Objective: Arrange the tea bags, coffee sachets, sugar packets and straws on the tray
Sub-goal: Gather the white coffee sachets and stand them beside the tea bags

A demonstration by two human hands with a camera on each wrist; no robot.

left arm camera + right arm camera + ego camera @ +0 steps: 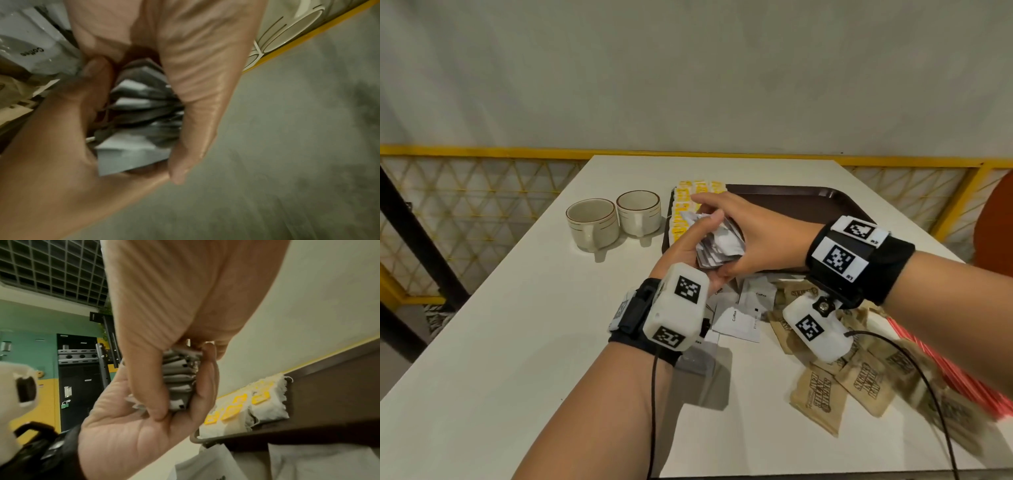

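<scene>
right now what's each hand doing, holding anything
Left hand: holds the stack of white coffee sachets in its palm.
Right hand: fingers curled round the same stack from above.

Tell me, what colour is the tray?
Dark brown. The tray shows best in the head view.

Black wristbands (859, 260) with checkered tags
</scene>
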